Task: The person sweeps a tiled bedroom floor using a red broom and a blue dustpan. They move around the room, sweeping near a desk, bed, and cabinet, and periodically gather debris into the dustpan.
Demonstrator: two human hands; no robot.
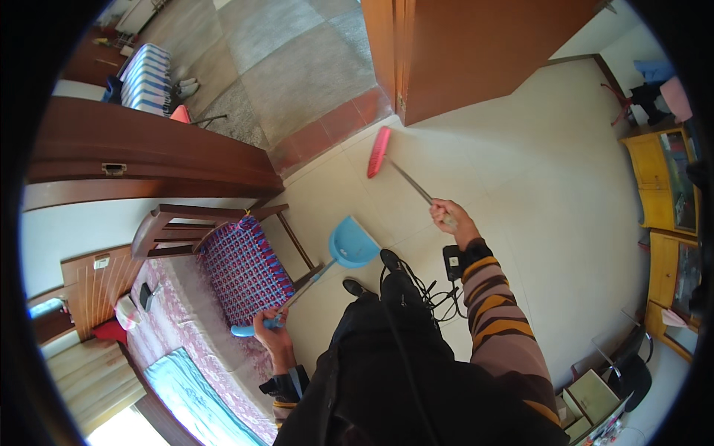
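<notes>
My right hand (pixel 445 216) is closed around the upper end of a broom's metal handle. The broom's pink head (pixel 379 152) rests on the pale tiled floor near the doorway sill. My left hand (pixel 271 328) grips the long handle of a light blue dustpan (pixel 354 245) near its blue end grip. The pan lies on the floor just ahead of my black shoes, with its lip towards the upper right. A few small pale bits show inside it.
At the left stands a wooden chair with a patterned woven cover (pixel 245 273), beside a bed (pixel 184 329). A brown door (pixel 474 56) stands open above the doorway's red tiled sill (pixel 329 131). Black cables and a power box (pixel 453 262) are near my right foot. Yellow cabinets (pixel 652 173) line the right side.
</notes>
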